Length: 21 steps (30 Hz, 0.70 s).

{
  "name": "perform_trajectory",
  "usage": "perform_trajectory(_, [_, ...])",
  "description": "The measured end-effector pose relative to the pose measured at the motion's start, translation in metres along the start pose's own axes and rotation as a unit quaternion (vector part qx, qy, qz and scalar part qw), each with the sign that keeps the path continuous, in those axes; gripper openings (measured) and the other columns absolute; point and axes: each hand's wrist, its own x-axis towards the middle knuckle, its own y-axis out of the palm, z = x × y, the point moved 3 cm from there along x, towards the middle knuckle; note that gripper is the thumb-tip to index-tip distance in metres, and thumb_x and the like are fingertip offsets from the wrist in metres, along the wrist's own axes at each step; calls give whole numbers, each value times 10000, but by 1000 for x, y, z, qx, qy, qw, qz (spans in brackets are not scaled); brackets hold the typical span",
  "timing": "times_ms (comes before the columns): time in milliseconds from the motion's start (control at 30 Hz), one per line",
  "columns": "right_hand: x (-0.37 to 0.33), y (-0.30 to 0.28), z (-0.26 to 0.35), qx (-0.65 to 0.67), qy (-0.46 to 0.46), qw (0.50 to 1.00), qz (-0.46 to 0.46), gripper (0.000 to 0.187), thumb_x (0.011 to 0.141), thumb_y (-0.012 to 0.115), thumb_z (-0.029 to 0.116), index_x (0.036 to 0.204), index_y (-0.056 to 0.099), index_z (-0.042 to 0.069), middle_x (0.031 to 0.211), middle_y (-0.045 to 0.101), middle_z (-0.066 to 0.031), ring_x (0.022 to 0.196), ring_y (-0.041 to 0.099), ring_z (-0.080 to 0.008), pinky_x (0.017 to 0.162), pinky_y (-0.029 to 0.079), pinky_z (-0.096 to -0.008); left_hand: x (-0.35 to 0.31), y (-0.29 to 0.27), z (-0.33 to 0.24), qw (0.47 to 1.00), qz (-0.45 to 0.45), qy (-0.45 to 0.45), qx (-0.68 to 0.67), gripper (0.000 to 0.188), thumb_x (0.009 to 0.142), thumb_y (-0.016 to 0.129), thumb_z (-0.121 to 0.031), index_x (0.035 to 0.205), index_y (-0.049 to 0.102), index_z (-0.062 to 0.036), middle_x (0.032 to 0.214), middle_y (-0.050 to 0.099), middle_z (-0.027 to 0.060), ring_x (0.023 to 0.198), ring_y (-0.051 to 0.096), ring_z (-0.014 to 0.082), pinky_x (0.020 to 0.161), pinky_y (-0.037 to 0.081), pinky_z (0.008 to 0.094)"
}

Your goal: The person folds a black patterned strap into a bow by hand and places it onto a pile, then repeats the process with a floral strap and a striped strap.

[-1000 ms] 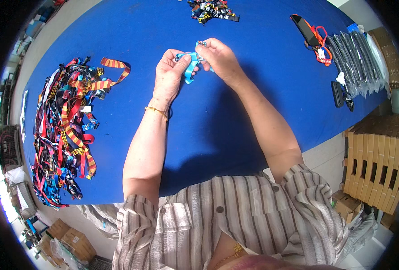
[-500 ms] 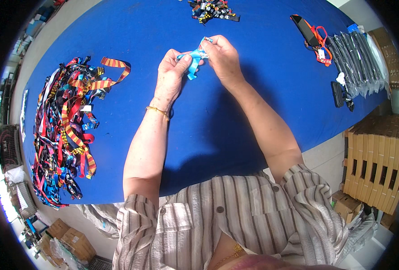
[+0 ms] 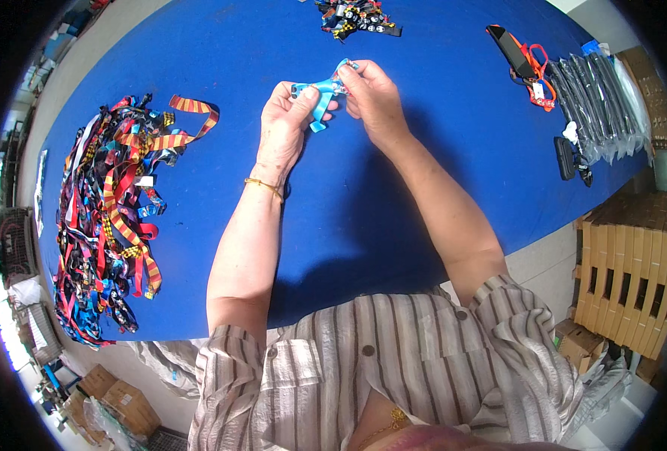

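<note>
The light blue lanyard strap (image 3: 320, 96) is up off the blue tabletop (image 3: 393, 203), stretched between your two hands near the far middle of the surface. Your left hand (image 3: 287, 128) pinches its left part between thumb and fingers, with a short loose end hanging down just beside the thumb. Your right hand (image 3: 375, 98) pinches the other end with its fingertips close together, where a small metal clip seems to sit, though it is too small to tell for sure. The two hands are nearly touching, with the strap bridging the gap. A thin gold bracelet (image 3: 264, 186) circles your left wrist.

Well to your left lies a big tangled pile of coloured lanyards (image 3: 111, 225), red, orange, black and blue, spread along the tabletop's left edge. At the far edge sits a smaller heap of dark patterned lanyards (image 3: 354, 16). To your far right lies a row of clear-wrapped dark packets (image 3: 592, 98), with an orange-strapped black item (image 3: 520, 54) beside them. Stacked cardboard boxes (image 3: 623, 270) stand off the right edge.
</note>
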Motion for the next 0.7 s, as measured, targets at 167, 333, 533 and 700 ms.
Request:
perform_trajectory(167, [0,1,-1,-58,-8,998,25,178,972,617,239,956,611,62,746,574,18,555,432,-26,490,328,-200,-1,0,3,1000,6,-4,0,215,911,691,-81,1003,499,-49,866,687,132,716,673,164,643,541,265])
perform_trajectory(333, [2,2,-6,-100,-16,994,31,200,962,631,263,934,631,65,780,597,19,661,514,-49,590,420,-206,1,-10,5,999,-4,18,29,144,925,660,-47,1008,543,-38,847,666,87,684,637,153,615,513,274])
perform_trajectory(533, [2,0,-5,-98,-12,994,38,210,958,635,267,955,637,57,815,621,7,712,545,-64,656,457,-223,3,-9,5,1000,-10,13,-5,162,925,661,-57,1064,588,-16,800,643,58,650,606,131,580,489,264])
perform_trajectory(700, [4,-1,-8,-84,-7,995,61,209,962,631,250,983,635,42,840,637,-5,718,550,-70,665,455,-225,5,-12,5,1000,0,20,-19,145,922,676,-87,1034,625,-12,793,644,47,636,595,118,563,473,244])
